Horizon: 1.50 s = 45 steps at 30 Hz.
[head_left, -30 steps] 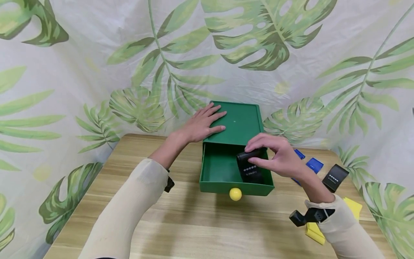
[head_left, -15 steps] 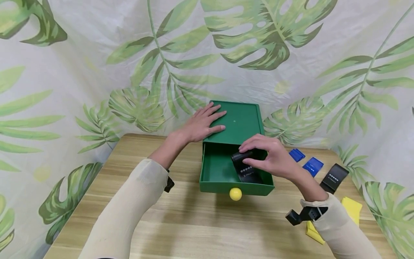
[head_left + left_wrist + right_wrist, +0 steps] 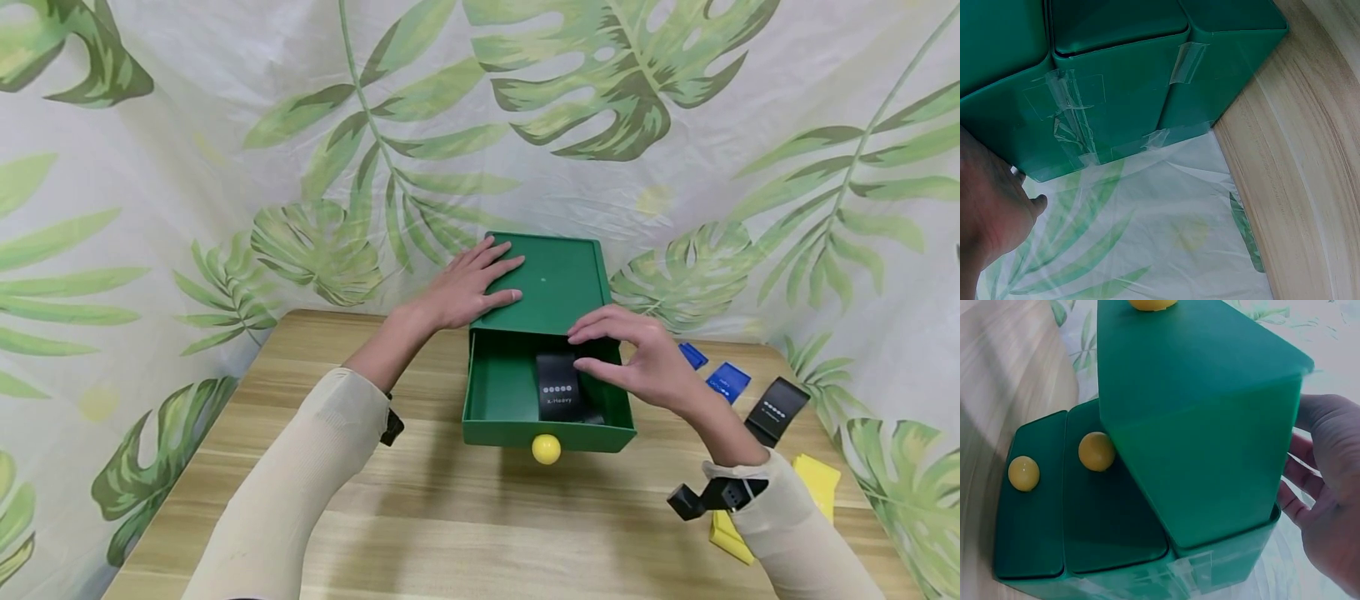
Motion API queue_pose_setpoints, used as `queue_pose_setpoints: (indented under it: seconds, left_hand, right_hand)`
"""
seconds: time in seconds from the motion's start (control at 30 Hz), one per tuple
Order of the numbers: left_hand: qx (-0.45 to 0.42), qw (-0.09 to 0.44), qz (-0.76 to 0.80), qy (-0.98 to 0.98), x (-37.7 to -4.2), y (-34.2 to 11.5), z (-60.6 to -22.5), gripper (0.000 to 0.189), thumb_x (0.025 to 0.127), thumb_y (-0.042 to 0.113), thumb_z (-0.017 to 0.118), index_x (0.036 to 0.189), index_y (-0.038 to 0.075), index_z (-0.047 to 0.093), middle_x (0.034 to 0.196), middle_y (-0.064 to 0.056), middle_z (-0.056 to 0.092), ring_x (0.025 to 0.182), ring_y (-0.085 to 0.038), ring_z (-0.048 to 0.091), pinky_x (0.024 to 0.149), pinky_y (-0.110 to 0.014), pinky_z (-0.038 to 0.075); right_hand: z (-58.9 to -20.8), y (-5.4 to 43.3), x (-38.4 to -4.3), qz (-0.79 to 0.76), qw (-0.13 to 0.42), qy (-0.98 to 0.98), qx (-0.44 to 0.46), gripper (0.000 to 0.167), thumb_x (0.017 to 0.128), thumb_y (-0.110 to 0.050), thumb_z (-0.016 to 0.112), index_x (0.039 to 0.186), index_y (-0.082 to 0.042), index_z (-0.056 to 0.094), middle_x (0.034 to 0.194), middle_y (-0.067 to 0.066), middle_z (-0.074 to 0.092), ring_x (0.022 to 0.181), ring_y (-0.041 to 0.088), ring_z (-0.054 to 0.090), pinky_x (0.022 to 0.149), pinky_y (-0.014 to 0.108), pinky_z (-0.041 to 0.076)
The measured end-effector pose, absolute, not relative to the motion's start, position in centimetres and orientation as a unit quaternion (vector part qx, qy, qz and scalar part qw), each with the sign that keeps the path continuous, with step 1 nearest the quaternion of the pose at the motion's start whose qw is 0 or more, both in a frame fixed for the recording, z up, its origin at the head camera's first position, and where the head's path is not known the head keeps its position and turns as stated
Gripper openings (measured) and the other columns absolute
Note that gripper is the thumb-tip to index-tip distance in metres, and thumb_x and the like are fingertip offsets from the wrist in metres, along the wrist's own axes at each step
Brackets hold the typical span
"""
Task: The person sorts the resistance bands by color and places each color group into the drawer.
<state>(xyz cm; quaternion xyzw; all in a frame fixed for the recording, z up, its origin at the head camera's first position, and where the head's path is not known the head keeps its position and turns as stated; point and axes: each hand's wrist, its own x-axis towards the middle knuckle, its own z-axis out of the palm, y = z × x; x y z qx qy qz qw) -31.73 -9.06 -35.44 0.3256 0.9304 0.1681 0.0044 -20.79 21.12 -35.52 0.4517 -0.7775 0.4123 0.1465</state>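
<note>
My left hand [image 3: 468, 289] rests with its fingers spread on the top of a green drawer cabinet [image 3: 558, 279]. The cabinet's top drawer [image 3: 495, 432] is pulled out and has a yellow knob [image 3: 546, 449]. Inside the drawer, towards its right side, lies a black resistance band [image 3: 557, 390] printed "X-Heavy"; something dark beside it is partly hidden. My right hand [image 3: 641, 354] hovers over the drawer's right edge, thumb and fingers apart with nothing between them. In the right wrist view this hand [image 3: 1332, 500] is beside the pulled-out drawer's wall.
Blue bands [image 3: 727, 382], another black band [image 3: 776, 410] and yellow bands [image 3: 817, 482] lie on the wooden table [image 3: 420, 525] to the right. The right wrist view shows two lower drawers [image 3: 1032, 537], pushed in. Clear tape [image 3: 1188, 62] joins the cabinet's units. A leaf-patterned cloth [image 3: 420, 167] hangs behind.
My right hand has let go of the black resistance band, which now lies lower in the drawer. The hand first shifted left, then back right a little. My left hand has stayed put.
</note>
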Motion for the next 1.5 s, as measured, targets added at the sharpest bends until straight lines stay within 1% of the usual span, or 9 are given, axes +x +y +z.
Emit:
queue_pose_setpoints:
  seconds: [0.17, 0.3, 0.43, 0.6, 0.83, 0.97, 1.07, 1.2, 1.5]
  left_hand:
    - [0.328, 0.008, 0.167, 0.93, -31.7, -9.1, -35.4, 0.069, 0.111, 0.057, 0.044, 0.17, 0.025, 0.027, 0.179, -0.004, 0.012, 0.165, -0.025, -0.005, 0.131, -0.057, 0.006]
    - [0.328, 0.011, 0.169, 0.929, -31.7, -9.2, -35.5, 0.07, 0.111, 0.057, 0.043, 0.171, 0.026, 0.026, 0.179, -0.003, 0.011, 0.165, -0.024, -0.006, 0.131, -0.057, 0.005]
    - [0.33, 0.007, 0.172, 0.928, -31.7, -9.2, -35.6, 0.069, 0.111, 0.057, 0.044, 0.17, 0.026, 0.027, 0.179, -0.003, 0.011, 0.165, -0.024, -0.006, 0.131, -0.056, 0.004]
    - [0.331, 0.004, 0.169, 0.928, -31.7, -9.2, -35.5, 0.07, 0.111, 0.057, 0.045, 0.17, 0.025, 0.027, 0.179, -0.004, 0.012, 0.165, -0.024, -0.006, 0.131, -0.055, 0.004]
    - [0.333, -0.001, 0.163, 0.929, -31.8, -9.2, -35.5, 0.07, 0.111, 0.057, 0.045, 0.17, 0.025, 0.027, 0.179, -0.004, 0.012, 0.165, -0.025, -0.005, 0.131, -0.056, 0.006]
    - [0.332, 0.003, 0.163, 0.929, -31.8, -9.1, -35.5, 0.07, 0.111, 0.057, 0.045, 0.171, 0.025, 0.026, 0.179, -0.004, 0.011, 0.165, -0.025, -0.005, 0.131, -0.056, 0.005]
    - [0.332, 0.006, 0.162, 0.929, -31.7, -9.2, -35.5, 0.07, 0.111, 0.057, 0.044, 0.171, 0.026, 0.026, 0.179, -0.004, 0.011, 0.165, -0.025, -0.005, 0.131, -0.055, 0.005]
    - [0.332, 0.009, 0.162, 0.929, -31.6, -9.2, -35.5, 0.07, 0.111, 0.057, 0.044, 0.171, 0.026, 0.025, 0.179, -0.004, 0.01, 0.165, -0.025, -0.006, 0.131, -0.055, 0.005]
    - [0.326, 0.009, 0.17, 0.93, -31.5, -9.2, -35.4, 0.07, 0.111, 0.057, 0.045, 0.17, 0.026, 0.026, 0.179, -0.003, 0.011, 0.165, -0.024, -0.006, 0.131, -0.054, 0.004]
  right_hand:
    - [-35.7, 22.1, -20.7, 0.425, 0.162, -0.777, 0.434, 0.041, 0.078, 0.018, 0.084, 0.111, -0.006, 0.08, 0.116, 0.01, 0.075, 0.113, 0.017, 0.067, 0.099, 0.022, 0.052]
    - [-35.6, 23.0, -20.7, 0.438, 0.174, -0.771, 0.429, 0.043, 0.075, 0.023, 0.083, 0.111, 0.0, 0.079, 0.116, 0.014, 0.075, 0.117, 0.016, 0.067, 0.105, 0.023, 0.05]
    - [-35.7, 24.3, -20.5, 0.448, 0.171, -0.775, 0.411, 0.044, 0.077, 0.023, 0.082, 0.114, 0.0, 0.078, 0.12, 0.016, 0.074, 0.122, 0.013, 0.065, 0.109, 0.024, 0.048]
    - [-36.0, 26.3, -20.4, 0.455, 0.167, -0.785, 0.387, 0.047, 0.077, 0.025, 0.08, 0.117, 0.002, 0.077, 0.121, 0.017, 0.073, 0.122, 0.011, 0.066, 0.105, 0.022, 0.05]
    - [-37.0, 29.0, -20.8, 0.474, 0.185, -0.766, 0.392, 0.051, 0.072, 0.033, 0.074, 0.116, 0.008, 0.075, 0.12, 0.015, 0.073, 0.118, 0.017, 0.067, 0.1, 0.021, 0.052]
    - [-37.6, 30.4, -20.9, 0.465, 0.189, -0.78, 0.375, 0.051, 0.071, 0.032, 0.075, 0.115, 0.007, 0.076, 0.119, 0.015, 0.073, 0.116, 0.014, 0.066, 0.096, 0.019, 0.052]
    - [-38.1, 31.5, -20.7, 0.45, 0.182, -0.799, 0.355, 0.051, 0.073, 0.031, 0.076, 0.117, 0.005, 0.076, 0.121, 0.015, 0.072, 0.118, 0.01, 0.065, 0.1, 0.017, 0.05]
    - [-38.3, 32.9, -20.3, 0.416, 0.174, -0.828, 0.333, 0.05, 0.076, 0.025, 0.079, 0.119, -0.001, 0.077, 0.124, 0.007, 0.072, 0.122, 0.004, 0.063, 0.101, 0.014, 0.047]
    - [-39.3, 36.1, -20.7, 0.377, 0.154, -0.856, 0.319, 0.049, 0.078, 0.021, 0.081, 0.118, -0.006, 0.078, 0.124, 0.006, 0.072, 0.121, 0.001, 0.061, 0.095, 0.009, 0.046]
